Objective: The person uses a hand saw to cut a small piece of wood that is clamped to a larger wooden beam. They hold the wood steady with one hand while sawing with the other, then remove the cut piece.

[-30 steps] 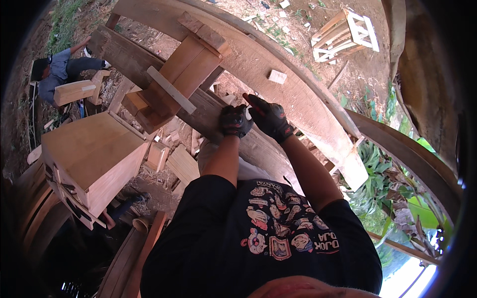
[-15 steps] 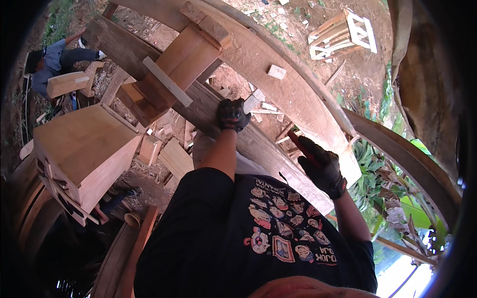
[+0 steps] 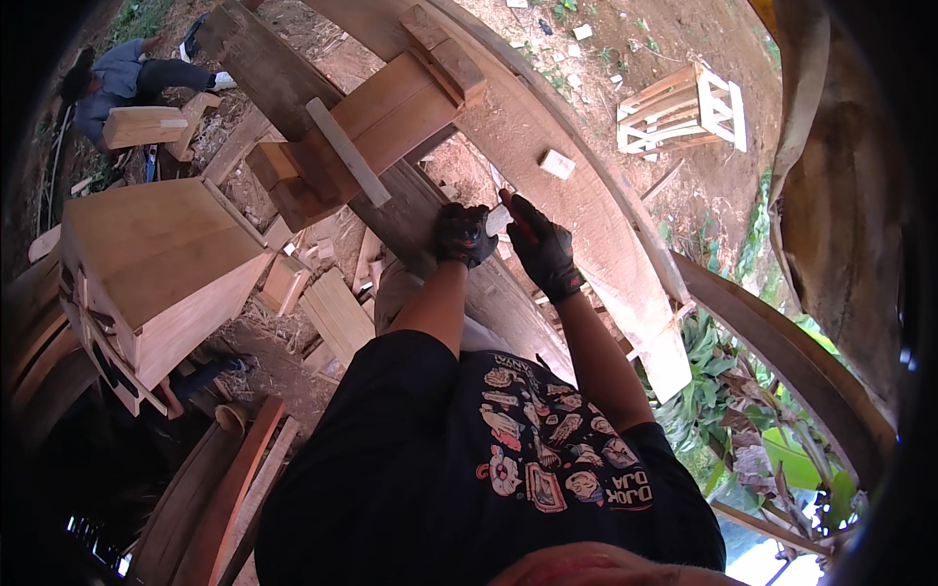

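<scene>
My left hand (image 3: 464, 235), in a black glove, is closed above the long weathered plank (image 3: 396, 210). A pale grey flat piece (image 3: 498, 220) juts from its thumb side; its exact kind is unclear. My right hand (image 3: 541, 251), gloved in black with red on the finger side, is held beside it with fingers stretched out. Those fingers come up close to the grey piece; whether they touch it I cannot tell. Farther along the plank, a brown wooden assembly (image 3: 401, 103) lies crosswise, with a narrow pale strip (image 3: 347, 151) over it.
A large wooden box-like piece (image 3: 161, 254) stands at the left. Beyond it, a person (image 3: 127, 83) is near a wooden block (image 3: 145, 127). A wide curved board (image 3: 528, 127) runs along the right, bearing a small pale block (image 3: 558, 164). A slatted wooden frame (image 3: 679, 112) stands on the ground.
My right hand has swung left and forward, from well apart to right beside the left hand. The left hand remains closed over the plank. The view has shifted slightly.
</scene>
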Tool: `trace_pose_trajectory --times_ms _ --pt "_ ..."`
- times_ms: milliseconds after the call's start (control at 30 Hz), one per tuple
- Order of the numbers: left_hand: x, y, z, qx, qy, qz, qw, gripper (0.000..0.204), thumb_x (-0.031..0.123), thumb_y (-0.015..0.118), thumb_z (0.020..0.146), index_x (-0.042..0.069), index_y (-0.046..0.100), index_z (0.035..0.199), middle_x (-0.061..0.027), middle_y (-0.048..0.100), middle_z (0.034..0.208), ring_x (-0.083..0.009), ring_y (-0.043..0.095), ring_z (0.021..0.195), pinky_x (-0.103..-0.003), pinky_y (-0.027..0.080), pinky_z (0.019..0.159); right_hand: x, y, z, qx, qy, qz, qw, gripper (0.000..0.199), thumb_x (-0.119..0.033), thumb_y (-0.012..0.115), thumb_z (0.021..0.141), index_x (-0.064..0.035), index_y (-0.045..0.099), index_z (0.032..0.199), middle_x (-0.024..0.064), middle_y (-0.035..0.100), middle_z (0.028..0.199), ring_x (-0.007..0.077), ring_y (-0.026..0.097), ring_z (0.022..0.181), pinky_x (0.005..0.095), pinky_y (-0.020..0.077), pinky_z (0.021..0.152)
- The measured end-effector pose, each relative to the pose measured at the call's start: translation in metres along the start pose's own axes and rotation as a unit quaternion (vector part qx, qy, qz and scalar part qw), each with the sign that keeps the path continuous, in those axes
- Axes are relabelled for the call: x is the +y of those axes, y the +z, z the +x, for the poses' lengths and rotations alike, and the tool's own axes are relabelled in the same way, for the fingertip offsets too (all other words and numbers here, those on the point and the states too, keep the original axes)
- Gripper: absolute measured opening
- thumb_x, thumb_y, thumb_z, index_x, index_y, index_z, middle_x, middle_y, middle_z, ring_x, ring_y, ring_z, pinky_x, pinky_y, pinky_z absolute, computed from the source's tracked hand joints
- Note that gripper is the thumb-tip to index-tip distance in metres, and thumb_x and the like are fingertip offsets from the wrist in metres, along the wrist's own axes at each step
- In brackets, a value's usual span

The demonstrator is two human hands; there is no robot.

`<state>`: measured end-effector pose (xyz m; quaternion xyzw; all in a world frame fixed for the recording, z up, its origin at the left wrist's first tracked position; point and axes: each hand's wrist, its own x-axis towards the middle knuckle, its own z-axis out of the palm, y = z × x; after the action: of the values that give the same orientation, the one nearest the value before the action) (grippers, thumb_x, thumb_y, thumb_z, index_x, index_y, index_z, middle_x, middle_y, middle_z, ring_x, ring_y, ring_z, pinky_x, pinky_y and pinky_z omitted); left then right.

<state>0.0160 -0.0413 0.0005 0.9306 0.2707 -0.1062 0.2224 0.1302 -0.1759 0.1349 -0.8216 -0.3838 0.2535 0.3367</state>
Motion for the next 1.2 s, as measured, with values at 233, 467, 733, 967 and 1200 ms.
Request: trace_pose_trajectory --times_ms 233,467,733,967,1200 --pt "0.013 -0.023 0.001 -0.053 -0.026 0.01 0.998 0.043 0.048 0.085 0.081 0.017 0.073 0.108 -0.0097 0.079 0.109 -0.0323 0.073 0.108 -0.046 0.051 0.104 -0.048 -0.1 -0.072 -0.055 0.022 -0.071 0.996 0.057 -0.024 0.073 0.101 -0.0219 0.06 0.156 0.012 0.072 0.142 0.0349 0.077 0.115 0.0451 0.0623 0.094" --pt "0.006 -0.004 -0.004 0.028 0.009 0.011 1.0 0.04 0.049 0.086 0.079 0.02 0.074 0.104 -0.0112 0.079 0.097 -0.0323 0.074 0.1 -0.046 0.051 0.101 -0.103 -0.184 -0.147 -0.121 0.041 -0.171 0.977 0.067 -0.018 0.076 0.095 -0.0216 0.058 0.159 0.0077 0.066 0.152 0.0295 0.077 0.117 0.0405 0.0641 0.091" --pt "0.008 -0.009 -0.002 0.015 0.001 0.008 1.0 0.04 0.048 0.085 0.08 0.02 0.075 0.106 -0.0071 0.08 0.103 -0.0292 0.075 0.101 -0.044 0.051 0.106 -0.036 -0.081 -0.058 -0.042 -0.037 -0.011 0.998 0.066 -0.015 0.07 0.1 -0.0212 0.05 0.163 0.0135 0.073 0.138 0.0348 0.077 0.113 0.0452 0.0623 0.092" --pt "0.002 0.001 -0.001 0.037 0.025 0.058 0.997 0.047 0.053 0.082 0.084 0.02 0.074 0.116 -0.0065 0.079 0.113 -0.0333 0.071 0.11 -0.047 0.052 0.102 0.005 0.007 0.013 -0.041 -0.026 -0.017 0.999 0.058 -0.02 0.066 0.103 -0.0217 0.054 0.16 0.0172 0.073 0.137 0.0384 0.076 0.112 0.0472 0.0609 0.092" --pt "0.008 -0.014 0.0 -0.018 -0.013 0.003 1.0 0.043 0.048 0.087 0.079 0.021 0.075 0.111 -0.0095 0.079 0.101 -0.0321 0.073 0.101 -0.047 0.053 0.101 -0.049 -0.104 -0.064 -0.085 0.017 -0.058 0.995 0.055 -0.014 0.071 0.101 -0.0238 0.061 0.155 0.0088 0.072 0.145 0.032 0.073 0.124 0.0425 0.0612 0.103"
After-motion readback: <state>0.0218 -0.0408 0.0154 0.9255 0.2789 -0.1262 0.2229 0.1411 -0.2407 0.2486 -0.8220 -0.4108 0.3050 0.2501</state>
